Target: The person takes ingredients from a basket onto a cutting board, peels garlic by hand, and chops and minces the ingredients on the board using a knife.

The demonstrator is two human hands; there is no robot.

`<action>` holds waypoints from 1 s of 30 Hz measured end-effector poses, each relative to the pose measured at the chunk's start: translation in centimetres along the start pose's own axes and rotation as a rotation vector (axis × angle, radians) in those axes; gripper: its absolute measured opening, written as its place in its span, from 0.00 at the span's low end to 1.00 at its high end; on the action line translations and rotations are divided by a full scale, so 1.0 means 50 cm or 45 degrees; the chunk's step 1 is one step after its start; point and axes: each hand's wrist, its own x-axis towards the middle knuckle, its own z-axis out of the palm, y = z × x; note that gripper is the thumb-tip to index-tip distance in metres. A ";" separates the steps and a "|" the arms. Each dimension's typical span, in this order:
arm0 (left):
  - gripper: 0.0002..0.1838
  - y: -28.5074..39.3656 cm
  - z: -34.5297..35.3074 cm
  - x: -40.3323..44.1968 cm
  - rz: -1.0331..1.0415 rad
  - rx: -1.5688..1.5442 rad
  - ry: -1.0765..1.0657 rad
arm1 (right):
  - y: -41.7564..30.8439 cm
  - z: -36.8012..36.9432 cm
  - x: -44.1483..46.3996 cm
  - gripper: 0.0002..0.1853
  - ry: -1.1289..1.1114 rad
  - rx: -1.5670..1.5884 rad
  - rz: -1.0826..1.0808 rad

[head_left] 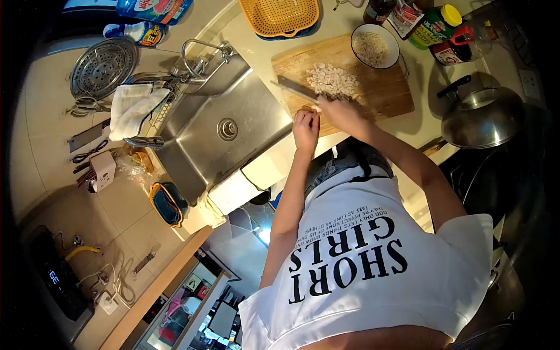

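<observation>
On the wooden cutting board [379, 93] lies a heap of pale chopped pieces [331, 80]. My right hand [341, 114] is wrapped round the handle end of a knife [296, 89], whose blade points left across the board's near left part. Close beside it, at the board's near edge, my left hand [306, 125] has its fingers bent together around a small pale piece [315, 108], mostly hidden. A white bowl [398, 53] with pale chopped bits in it stands on the board's far right corner.
Left of the board is a steel sink [201, 131] with a faucet [195, 61]. A yellow basket [280, 17] stands beyond the board. Bottles, including a green one [434, 26], stand at the far right, near a lidded pan [483, 116].
</observation>
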 end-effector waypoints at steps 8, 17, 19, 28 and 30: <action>0.04 -0.017 0.003 -0.004 0.113 0.040 0.039 | 0.023 -0.039 -0.057 0.04 0.043 0.199 0.042; 0.04 -0.021 -0.001 -0.007 0.163 0.130 0.015 | 0.007 -0.029 -0.117 0.19 0.125 -0.336 -0.168; 0.04 -0.025 0.002 -0.007 0.165 0.130 0.014 | 0.009 -0.028 -0.118 0.23 0.093 -0.296 -0.169; 0.02 -0.026 0.002 -0.009 0.131 0.115 -0.009 | -0.010 -0.030 -0.118 0.15 0.062 -0.214 -0.025; 0.02 -0.023 0.001 -0.008 0.125 0.119 -0.009 | -0.012 -0.034 -0.108 0.12 -0.016 -0.073 0.058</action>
